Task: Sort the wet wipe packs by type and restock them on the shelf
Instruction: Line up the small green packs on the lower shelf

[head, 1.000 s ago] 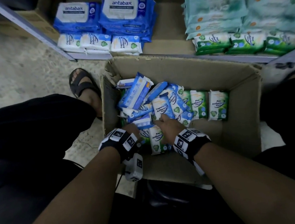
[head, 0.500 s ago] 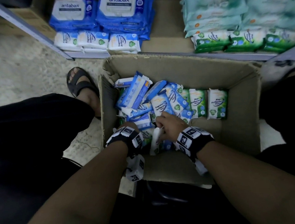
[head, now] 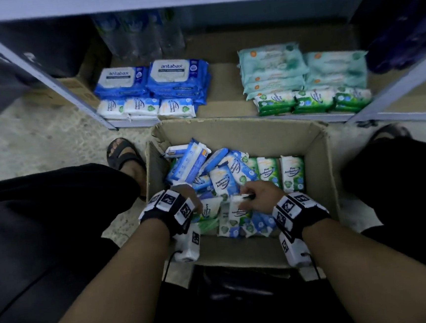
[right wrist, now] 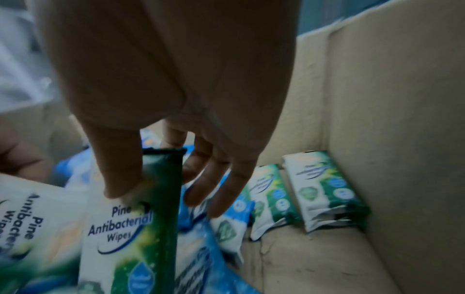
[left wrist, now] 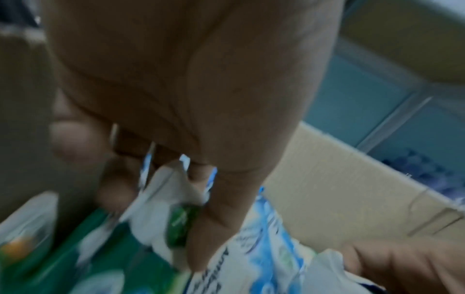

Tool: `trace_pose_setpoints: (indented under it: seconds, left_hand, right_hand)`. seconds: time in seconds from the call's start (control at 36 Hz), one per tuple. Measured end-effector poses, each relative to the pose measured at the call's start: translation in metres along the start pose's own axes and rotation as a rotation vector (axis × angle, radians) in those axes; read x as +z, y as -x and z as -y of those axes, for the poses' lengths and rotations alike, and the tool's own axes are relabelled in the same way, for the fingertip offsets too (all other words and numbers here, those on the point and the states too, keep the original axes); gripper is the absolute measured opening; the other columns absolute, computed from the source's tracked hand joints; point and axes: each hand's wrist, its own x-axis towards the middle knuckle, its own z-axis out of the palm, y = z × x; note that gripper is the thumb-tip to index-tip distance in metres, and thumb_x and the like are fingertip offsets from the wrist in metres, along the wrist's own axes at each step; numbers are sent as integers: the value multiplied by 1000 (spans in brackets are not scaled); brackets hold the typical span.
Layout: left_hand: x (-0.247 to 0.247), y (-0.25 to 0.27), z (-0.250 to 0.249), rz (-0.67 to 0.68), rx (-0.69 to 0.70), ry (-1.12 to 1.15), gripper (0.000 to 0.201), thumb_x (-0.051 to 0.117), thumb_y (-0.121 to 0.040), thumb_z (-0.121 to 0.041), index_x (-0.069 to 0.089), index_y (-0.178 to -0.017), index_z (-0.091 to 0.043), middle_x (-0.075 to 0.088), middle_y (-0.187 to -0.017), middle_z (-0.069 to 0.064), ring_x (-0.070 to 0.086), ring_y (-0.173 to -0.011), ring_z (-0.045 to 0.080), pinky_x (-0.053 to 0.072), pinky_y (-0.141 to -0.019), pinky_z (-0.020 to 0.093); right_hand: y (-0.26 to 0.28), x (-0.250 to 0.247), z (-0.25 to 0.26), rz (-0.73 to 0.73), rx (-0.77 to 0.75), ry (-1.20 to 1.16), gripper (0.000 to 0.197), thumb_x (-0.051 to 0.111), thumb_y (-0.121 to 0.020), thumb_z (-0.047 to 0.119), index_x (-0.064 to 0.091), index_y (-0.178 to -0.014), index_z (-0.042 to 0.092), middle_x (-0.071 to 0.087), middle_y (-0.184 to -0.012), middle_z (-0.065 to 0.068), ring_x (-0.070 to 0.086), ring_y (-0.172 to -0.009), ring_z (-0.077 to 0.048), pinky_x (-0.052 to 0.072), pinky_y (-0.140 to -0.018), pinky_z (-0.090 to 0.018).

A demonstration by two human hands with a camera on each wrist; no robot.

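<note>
Inside the cardboard box (head: 319, 177), the right hand (head: 257, 194) has now pinched a green pine pack (right wrist: 130, 222) upright; the left hand (head: 189, 202) grips another pack (left wrist: 161, 210), both shelf-bound.

The cardboard box (head: 321, 177) stands on the floor between the person's two legs, directly before the shelf (head: 226, 93). Inside the box, a loose pile of small wipe packs (head: 223, 178) fills the left and middle part, and two packs (head: 282, 172) stand side by side near the right wall. Both hands are in the near part of the box: the left hand (head: 192, 199) by the left wall, the right hand (head: 257, 196) to the right of it, over the pile. On the shelf behind the box, the large flat packs (head: 153, 81) lie in stacks at the left with a row of small packs (head: 145, 108) in front. At the right, other stacks (head: 302, 71) lie behind another front row (head: 312, 100).
</note>
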Motion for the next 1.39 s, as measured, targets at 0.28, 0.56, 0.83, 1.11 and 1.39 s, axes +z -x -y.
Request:
trace_pose_setpoints:
  seconds: [0.28, 0.56, 0.83, 1.11, 1.39]
  left_hand:
    - [-30, 53, -35, -317, 50, 321, 22, 61, -89, -30, 52, -82, -11, 50, -70, 6, 52, -70, 23, 34, -55, 28]
    - [-37, 89, -104, -147, 329, 1061, 38, 59, -91, -1, 48, -120, -23, 54, -94, 8, 63, -78, 20, 58, -66, 38]
    - [-30, 91, -137, -19, 326, 1096, 18, 49, -90, -4, 58, -102, -15, 58, -96, 6, 58, -80, 17, 49, -66, 28]
    - [-14, 74, -144, -95, 312, 1050, 62, 89, -52, -41, 69, -103, -13, 77, -91, 2, 73, -88, 20, 57, -85, 38]
    - [21, 33, -152, -90, 131, 1033, 55, 87, -41, -45, 47, -66, -16, 57, -74, 12, 70, -86, 37, 58, -76, 50]
  right_hand:
    - [50, -24, -16, -251, 60, -500, 13, 70, -91, 22, 66, -101, 15, 70, -92, -7, 69, -70, -20, 60, -65, -29]
    - [81, -45, -32, -479, -29, -891, 16, 68, -90, 9, 54, -97, 13, 65, -97, -10, 65, -56, -10, 55, -52, -22]
    - [97, -50, -35, -591, -114, -851, 14, 72, -87, 11, 60, -93, 17, 67, -95, -8, 61, -73, -31, 53, -67, -46]
    - [97, -52, -41, -607, -157, -687, 19, 80, -81, 19, 63, -89, 24, 63, -94, 1, 61, -79, -14, 58, -68, -40]
    - [116, -89, -73, -594, 267, -6, 54, 72, -83, 42, 58, -131, 20, 69, -111, -5, 65, -103, -25, 53, -83, -33]
